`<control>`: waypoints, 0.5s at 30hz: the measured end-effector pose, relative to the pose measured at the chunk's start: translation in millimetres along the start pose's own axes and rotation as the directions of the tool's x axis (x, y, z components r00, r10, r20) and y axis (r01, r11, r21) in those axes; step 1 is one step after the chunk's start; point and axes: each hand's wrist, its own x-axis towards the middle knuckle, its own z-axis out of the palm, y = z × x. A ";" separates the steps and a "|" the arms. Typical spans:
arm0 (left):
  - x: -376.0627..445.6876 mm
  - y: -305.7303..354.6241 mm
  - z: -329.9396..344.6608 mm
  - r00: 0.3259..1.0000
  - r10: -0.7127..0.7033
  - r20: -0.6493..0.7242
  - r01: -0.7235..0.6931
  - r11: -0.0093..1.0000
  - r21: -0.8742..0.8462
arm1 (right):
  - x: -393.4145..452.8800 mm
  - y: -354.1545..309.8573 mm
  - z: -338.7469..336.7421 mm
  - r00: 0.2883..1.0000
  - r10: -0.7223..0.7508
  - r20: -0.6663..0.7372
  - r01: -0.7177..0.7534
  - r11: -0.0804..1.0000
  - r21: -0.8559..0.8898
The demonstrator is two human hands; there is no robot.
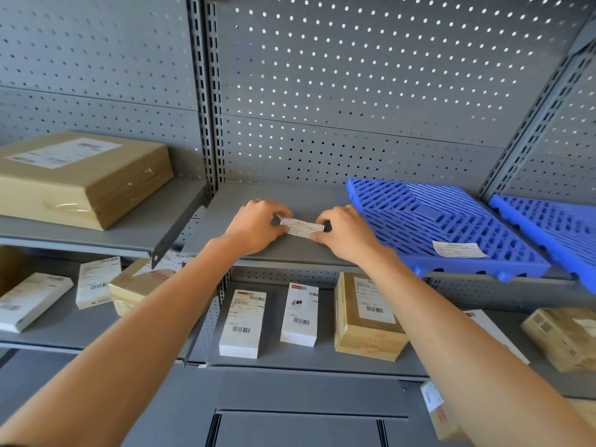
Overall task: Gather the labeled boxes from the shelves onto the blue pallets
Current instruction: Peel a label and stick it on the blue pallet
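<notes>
Paper label slip [302, 227], thin and rectangular, pinched at its ends by left hand [258, 225] and right hand [346, 232] over the grey metal shelf [280, 253], beside a slatted blue plastic pallet [451, 221].

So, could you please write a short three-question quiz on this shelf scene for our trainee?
1. True or false: a box rests on the nearer blue pallet.
2. What do the left hand and right hand hold between them? A) paper slip B) tape roll C) scanner
3. Which shelf holds the two upright white boxes?

Key: 1 false, only a paper label lies there. 2 A, the paper slip. 3 The lower shelf, where the white boxes stand.
</notes>
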 end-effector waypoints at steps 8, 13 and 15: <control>-10.2 5.1 -4.1 0.999 0.020 -0.044 -0.023 0.998 -0.055 | -6.0 -6.1 -0.1 0.995 0.051 -0.085 -0.043 0.994 0.099; -14.1 5.5 -6.4 0.999 0.012 -0.049 -0.015 0.999 -0.048 | -6.6 -7.6 -0.2 0.994 0.072 -0.088 -0.055 0.982 0.179; -15.4 4.5 -7.3 0.999 0.001 -0.054 -0.005 0.998 -0.059 | -7.3 -7.0 -0.6 0.992 0.081 -0.093 -0.062 0.980 0.191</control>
